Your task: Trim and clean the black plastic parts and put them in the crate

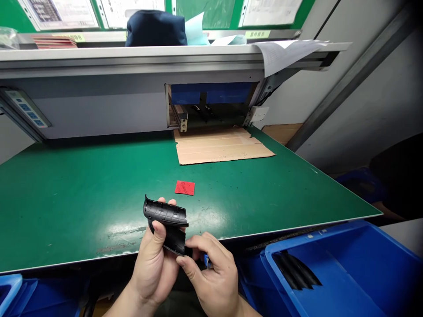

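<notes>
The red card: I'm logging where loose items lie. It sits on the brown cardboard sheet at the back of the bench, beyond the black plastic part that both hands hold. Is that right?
Not quite. The head view shows the red card lying on the bare green bench mat, apart from the cardboard sheet further back. The rest holds: it is beyond the black plastic part, held by the left hand and right hand.

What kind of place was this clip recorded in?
Likely a factory assembly or inspection bench: a green work mat, blue plastic bins holding black strips, and documents posted on the green board above. The left hand grips a curved black plastic part; the right hand touches it.
</notes>
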Motion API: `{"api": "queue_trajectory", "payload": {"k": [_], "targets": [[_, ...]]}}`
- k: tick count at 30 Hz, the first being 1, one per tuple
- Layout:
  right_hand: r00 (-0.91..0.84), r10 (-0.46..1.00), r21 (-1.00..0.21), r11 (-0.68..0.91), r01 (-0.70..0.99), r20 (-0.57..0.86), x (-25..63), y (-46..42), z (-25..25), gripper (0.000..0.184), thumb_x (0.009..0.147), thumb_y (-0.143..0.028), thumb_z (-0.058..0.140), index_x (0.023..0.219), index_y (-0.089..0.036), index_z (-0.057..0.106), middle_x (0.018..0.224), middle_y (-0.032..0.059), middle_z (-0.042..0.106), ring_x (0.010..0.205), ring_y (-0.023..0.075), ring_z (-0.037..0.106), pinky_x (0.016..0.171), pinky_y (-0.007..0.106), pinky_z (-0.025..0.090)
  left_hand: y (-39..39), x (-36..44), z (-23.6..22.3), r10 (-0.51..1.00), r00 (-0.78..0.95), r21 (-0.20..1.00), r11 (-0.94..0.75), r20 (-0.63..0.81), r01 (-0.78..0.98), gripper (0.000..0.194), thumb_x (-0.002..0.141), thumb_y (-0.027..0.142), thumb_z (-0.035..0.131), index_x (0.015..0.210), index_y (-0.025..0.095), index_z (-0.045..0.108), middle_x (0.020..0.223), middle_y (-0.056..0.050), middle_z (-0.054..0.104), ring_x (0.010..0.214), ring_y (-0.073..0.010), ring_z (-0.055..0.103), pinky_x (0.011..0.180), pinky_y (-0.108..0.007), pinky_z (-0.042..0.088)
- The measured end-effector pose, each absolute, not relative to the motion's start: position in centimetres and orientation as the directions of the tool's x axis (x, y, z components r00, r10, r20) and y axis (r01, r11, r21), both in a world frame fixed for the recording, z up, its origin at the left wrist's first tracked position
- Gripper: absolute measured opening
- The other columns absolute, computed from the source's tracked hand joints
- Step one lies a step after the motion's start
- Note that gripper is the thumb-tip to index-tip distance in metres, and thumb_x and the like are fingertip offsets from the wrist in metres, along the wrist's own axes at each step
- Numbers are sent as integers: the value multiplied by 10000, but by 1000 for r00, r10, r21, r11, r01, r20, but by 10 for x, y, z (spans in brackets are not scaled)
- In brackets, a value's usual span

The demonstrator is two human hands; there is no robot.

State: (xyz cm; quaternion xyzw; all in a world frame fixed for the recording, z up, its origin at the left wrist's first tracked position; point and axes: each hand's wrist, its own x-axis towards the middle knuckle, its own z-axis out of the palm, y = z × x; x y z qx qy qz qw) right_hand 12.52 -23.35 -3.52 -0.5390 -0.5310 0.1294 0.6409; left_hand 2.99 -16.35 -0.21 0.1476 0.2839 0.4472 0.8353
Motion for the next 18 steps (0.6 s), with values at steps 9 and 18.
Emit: {"api": "queue_trajectory", "payload": {"k": [9, 18], "targets": [[376, 751, -832, 425, 355, 544, 129, -238, -36, 247, 886, -305, 697, 711, -190, 566, 613, -21, 470, 558, 138, 440, 533, 255, 349, -158, 28, -10, 877, 393, 556, 480, -277, -678, 437, 720, 426, 763, 1133, 346, 645, 1281, -3, 598, 1049, -154, 611, 867, -226, 518], [319, 811, -846, 356, 397, 491, 147, -229, -24, 100, 935, -221, 614, 839, -199, 599, 713, -12, 517, 625, 141, 466, 599, 269, 362, -165, 23, -21, 792, 511, 561, 602, -333, -568, 401, 833, 367, 663, 1219, 304, 577, 1307, -28, 575, 1064, -165, 586, 888, -260, 503]]}}
